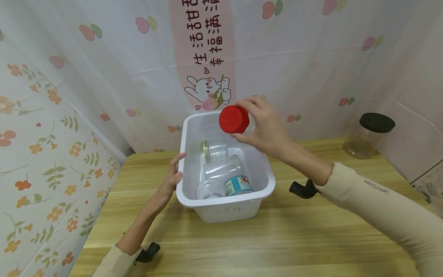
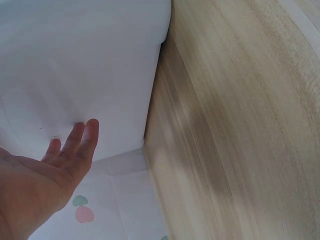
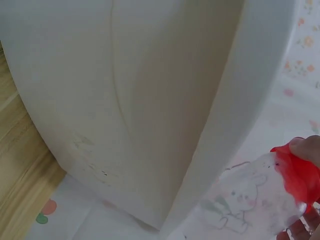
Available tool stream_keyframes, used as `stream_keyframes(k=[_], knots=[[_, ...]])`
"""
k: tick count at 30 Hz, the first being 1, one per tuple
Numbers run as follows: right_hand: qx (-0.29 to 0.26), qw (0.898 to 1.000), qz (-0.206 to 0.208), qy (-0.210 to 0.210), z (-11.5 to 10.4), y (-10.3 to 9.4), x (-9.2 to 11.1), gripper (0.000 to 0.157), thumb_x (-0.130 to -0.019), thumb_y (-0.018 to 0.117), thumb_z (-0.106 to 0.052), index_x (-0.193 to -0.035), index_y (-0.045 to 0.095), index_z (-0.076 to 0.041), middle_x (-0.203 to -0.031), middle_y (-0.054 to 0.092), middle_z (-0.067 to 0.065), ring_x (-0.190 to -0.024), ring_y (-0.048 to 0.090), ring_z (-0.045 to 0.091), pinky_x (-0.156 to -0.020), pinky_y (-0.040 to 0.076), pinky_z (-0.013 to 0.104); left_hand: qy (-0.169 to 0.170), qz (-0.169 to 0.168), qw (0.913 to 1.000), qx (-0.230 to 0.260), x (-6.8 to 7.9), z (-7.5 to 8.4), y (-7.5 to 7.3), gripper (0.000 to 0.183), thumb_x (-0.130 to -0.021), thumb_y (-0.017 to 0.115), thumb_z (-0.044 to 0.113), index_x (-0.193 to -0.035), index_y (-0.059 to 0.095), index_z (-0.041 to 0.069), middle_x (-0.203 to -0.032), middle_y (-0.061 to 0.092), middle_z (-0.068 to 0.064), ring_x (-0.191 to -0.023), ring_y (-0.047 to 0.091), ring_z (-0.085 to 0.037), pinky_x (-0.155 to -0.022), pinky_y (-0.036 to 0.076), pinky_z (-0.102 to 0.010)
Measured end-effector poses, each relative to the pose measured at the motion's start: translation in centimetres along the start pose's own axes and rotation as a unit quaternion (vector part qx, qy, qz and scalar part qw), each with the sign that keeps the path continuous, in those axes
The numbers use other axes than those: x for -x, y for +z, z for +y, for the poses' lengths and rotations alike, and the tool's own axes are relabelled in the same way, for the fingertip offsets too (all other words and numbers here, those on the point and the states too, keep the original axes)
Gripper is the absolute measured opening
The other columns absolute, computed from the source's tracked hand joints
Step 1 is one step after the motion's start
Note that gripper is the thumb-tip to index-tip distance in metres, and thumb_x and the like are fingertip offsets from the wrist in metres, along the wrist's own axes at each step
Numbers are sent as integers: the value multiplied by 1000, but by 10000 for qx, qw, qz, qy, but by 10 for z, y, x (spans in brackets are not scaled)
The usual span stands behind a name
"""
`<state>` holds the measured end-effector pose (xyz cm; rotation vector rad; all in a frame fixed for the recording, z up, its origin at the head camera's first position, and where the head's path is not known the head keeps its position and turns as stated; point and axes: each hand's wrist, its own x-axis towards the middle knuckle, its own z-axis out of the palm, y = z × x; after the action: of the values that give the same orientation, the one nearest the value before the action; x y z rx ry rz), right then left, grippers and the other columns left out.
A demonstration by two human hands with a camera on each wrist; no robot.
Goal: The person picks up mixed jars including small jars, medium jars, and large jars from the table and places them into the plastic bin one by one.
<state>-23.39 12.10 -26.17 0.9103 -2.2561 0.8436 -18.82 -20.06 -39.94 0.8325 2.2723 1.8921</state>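
Note:
My right hand (image 1: 268,125) grips a clear plastic jar by its red lid (image 1: 232,119), above the back right of a white plastic basin (image 1: 225,201). In the right wrist view the jar's clear body (image 3: 245,200) shows beyond the basin's rim, with thumb and fingers on the lid. My left hand (image 1: 169,181) rests against the basin's left side near the rim; its fingers (image 2: 88,142) extend to the outer wall. Inside the basin lie several clear jars: one with a gold-coloured lid (image 1: 206,151), one with a blue label (image 1: 238,185), and a round clear one (image 1: 210,188).
A clear jar with a black lid (image 1: 376,122) stands at the back right of the wooden table (image 1: 311,238). Patterned curtains (image 1: 138,77) hang behind and to the left. Black curved pieces (image 1: 304,189) stick out from both wrists.

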Motion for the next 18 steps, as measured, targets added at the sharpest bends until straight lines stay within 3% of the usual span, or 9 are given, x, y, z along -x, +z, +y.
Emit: stream_keyframes(k=[14, 18], knots=[[206, 9991, -349, -147, -7, 13, -3, 72, -73, 92, -16, -136, 59, -5, -129, 57, 14, -115, 54, 29, -87, 54, 41, 20, -15, 10000, -36, 0, 2, 0, 58, -105, 32, 37, -158, 12, 22, -155, 22, -22, -123, 39, -41, -90, 43, -53], [264, 9975, -632, -167, -6, 16, -3, 86, -71, 95, -31, -143, 55, -9, -138, 53, 12, -122, 52, 29, -95, 49, 46, -5, 12, 10000, -52, 0, 2, 0, 59, -105, 32, 37, -157, 12, 21, -155, 22, -22, -123, 38, -42, -91, 42, -53]])
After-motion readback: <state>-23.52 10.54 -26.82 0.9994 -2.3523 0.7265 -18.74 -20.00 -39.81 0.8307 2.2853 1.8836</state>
